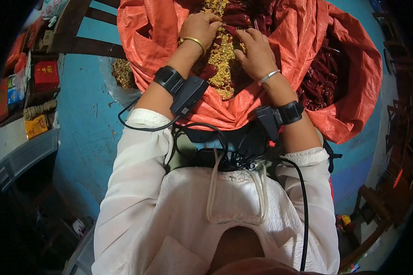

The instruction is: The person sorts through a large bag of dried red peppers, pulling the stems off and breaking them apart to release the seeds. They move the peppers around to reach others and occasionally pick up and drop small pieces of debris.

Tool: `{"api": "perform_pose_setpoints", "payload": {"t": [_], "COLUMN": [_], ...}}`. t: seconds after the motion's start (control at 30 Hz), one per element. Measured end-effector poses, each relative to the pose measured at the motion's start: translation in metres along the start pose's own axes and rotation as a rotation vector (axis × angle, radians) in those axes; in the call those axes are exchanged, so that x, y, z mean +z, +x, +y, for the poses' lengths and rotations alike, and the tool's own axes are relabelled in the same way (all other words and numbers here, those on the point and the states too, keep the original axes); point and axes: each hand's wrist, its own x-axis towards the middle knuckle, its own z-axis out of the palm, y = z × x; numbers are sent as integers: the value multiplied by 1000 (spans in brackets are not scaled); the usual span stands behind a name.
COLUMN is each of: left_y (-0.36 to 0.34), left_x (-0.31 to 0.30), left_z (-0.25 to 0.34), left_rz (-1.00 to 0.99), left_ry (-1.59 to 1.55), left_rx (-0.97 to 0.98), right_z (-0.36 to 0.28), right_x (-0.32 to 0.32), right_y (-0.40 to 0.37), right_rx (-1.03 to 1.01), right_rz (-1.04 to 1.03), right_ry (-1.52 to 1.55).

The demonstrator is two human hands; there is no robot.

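An open red woven sack [144, 27] lies before me with dark red dried chilies [237, 19] and a strip of yellow seeds [222, 64] inside. Over the seeds, my left hand [201, 31] has its fingers closed at a red chili [228, 28]. My right hand [257, 52] is close beside it, thumb and fingers bent toward the same chili; its fingertips are small and partly hidden, so what they grip is unclear. Both wrists carry a bracelet and a strapped black device.
A second red sack [353, 114] of dried chilies [319, 75] stands at the right. At the left are a clear plastic bag [114, 89] of small bits, a dark wooden chair [78, 43] and a shelf with a red box [46, 75]. Black cables hang near my waist.
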Motion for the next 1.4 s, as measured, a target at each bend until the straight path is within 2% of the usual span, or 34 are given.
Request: {"api": "perform_pose_setpoints", "payload": {"t": [0.07,0.13,0.23,0.27,0.33,0.4,0.53,0.6,0.67,0.73,0.8,0.87,0.93,1.0,1.1,1.17,1.2,1.27,1.3,1.33,1.4], "left_y": [2,4,1,2,8,14,18,18,15,13,13,13,12,11,11,15,16,19,14,13,10], "left_x": [3,5,5,4,1,-2,-5,-4,2,7,9,8,8,4,-1,1,-1,-4,-24,-27,-31], "left_z": [1,5,3,1,-8,-15,-14,-6,-4,1,6,10,12,15,13,-2,-6,-12,3,1,-6], "left_rz": [-16,-177,-224,-237,-105,-61,-34,-169,-160,-135,-182,-235,-247,-260,-297,-179,-179,-149,-274,-273,-473], "left_ry": [8,-33,-43,-84,-41,-97,-75,13,51,173,175,280,364,450,480,213,215,-663,-961,-959,-1321], "left_rx": [-19,-85,25,69,57,-87,-39,-12,19,83,31,41,59,78,37,39,40,-243,-368,-367,-431], "right_z": [6,10,12,16,14,7,5,6,7,8,12,10,15,16,11,11,13,14,14,14,13], "right_x": [7,3,0,4,3,0,-4,-7,-11,-13,-14,-20,-12,-8,-8,-11,-11,-11,-12,-12,-11], "right_y": [1,8,10,9,9,7,8,8,9,9,10,13,9,9,11,14,13,14,14,15,18], "right_rx": [90,120,147,115,83,24,46,83,122,241,273,381,310,7,33,83,83,110,109,116,121], "right_rz": [-32,-83,-126,-132,-137,-189,-332,-305,-276,-89,-76,-172,-163,-241,-257,-226,-224,-124,-122,-77,-31], "right_ry": [-80,-109,-95,12,118,23,23,56,88,165,200,176,170,195,180,162,163,162,162,187,215]}}
